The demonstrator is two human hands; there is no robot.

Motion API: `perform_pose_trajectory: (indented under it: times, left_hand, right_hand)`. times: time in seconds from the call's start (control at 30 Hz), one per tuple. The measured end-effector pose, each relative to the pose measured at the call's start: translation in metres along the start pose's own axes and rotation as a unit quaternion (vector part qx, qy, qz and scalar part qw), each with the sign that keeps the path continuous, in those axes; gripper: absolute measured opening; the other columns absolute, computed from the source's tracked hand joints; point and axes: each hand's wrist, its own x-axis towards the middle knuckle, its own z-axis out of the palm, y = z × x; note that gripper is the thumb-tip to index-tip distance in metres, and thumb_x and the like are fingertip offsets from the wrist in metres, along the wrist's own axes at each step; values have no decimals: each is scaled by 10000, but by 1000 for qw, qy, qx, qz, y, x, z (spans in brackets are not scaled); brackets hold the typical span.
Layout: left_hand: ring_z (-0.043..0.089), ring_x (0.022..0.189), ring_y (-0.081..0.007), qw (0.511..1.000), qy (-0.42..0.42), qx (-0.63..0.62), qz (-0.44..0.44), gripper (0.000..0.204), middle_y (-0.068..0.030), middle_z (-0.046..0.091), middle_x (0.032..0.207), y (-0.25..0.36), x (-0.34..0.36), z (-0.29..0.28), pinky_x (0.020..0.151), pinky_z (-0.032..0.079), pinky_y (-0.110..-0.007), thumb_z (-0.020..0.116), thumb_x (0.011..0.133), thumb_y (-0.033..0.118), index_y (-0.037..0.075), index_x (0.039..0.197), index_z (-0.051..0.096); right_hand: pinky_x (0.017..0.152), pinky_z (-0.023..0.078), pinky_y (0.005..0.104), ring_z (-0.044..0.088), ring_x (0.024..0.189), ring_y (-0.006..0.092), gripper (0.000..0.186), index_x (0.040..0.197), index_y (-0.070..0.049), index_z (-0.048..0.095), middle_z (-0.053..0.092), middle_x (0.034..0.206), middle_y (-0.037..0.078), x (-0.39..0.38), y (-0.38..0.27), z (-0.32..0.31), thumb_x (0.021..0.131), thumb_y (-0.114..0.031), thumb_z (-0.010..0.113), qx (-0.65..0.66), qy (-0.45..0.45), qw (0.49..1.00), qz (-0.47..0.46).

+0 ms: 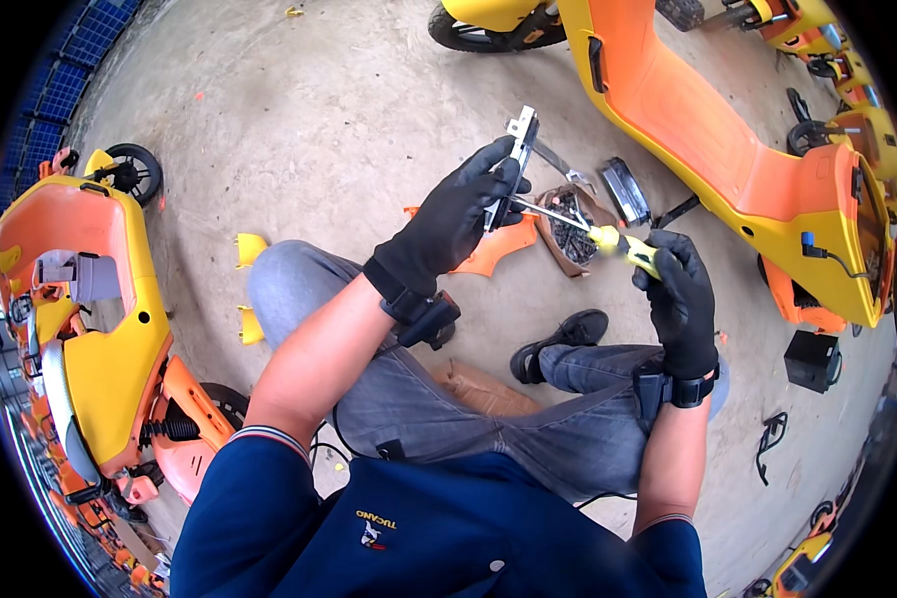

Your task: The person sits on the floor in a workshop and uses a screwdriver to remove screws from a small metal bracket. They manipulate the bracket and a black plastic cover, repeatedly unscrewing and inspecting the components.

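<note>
Both hands wear black gloves. My left hand (458,204) is closed round a narrow black and silver part (517,159), held tilted up over the floor; its exact kind I cannot make out. In my right hand (682,299) is a screwdriver (616,242) with a yellow handle. Its thin metal shaft points left, and the tip reaches the lower part of the held piece, by my left fingers. Below the shaft lies an open box (575,239) full of small dark screws or similar hardware. An orange panel (496,247) is partly hidden behind my left hand.
A yellow and orange scooter (688,110) stands at the upper right, another scooter (105,359) at the left. Near the box lie a black rectangular part (625,191) and a metal tool (560,159). A black box (812,361) sits at the right, yellow pieces (250,249) by my knee.
</note>
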Motion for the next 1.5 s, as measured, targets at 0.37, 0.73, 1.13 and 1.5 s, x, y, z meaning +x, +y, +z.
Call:
perform_pose_trajectory:
  times: [0.37, 0.73, 1.13, 1.5]
  left_hand:
    - [592, 1077, -183, 998, 31, -57, -27, 570, -139, 567, 1202, 9, -5, 3, 916, 520, -336, 515, 982, 204, 81, 1494, 296]
    - [595, 1074, -200, 997, 4, -73, -18, 574, -157, 562, 1220, 4, -2, 1, 914, 525, -341, 512, 980, 183, 77, 1497, 286]
    - [605, 1054, -184, 999, 13, -34, -13, 549, -143, 572, 1215, 7, -4, 3, 897, 535, -331, 502, 1008, 220, 75, 1494, 292]
    - [598, 1078, -210, 998, 9, -59, -3, 545, -167, 558, 1246, 4, -4, -2, 911, 529, -337, 478, 1001, 171, 66, 1497, 277]
  right_hand:
    - [576, 489, 234, 590, 660, 111, 365, 1128, -2, 590, 631, 923, 87, -8, -21, 13, 1029, -324, 451, -142, -33, 988, 60]
    - [736, 507, 236, 605, 847, 134, 263, 1169, 0, 565, 593, 1064, 99, -4, -5, 14, 970, -172, 574, -26, 19, 999, -7]
    - [714, 479, 228, 583, 791, 116, 301, 1180, -11, 572, 608, 957, 71, -2, -1, 3, 999, -246, 521, -13, -27, 999, 41]
    - [733, 480, 229, 590, 811, 125, 326, 1158, -12, 588, 615, 970, 75, -6, -13, 15, 998, -292, 535, -78, -26, 988, 129]
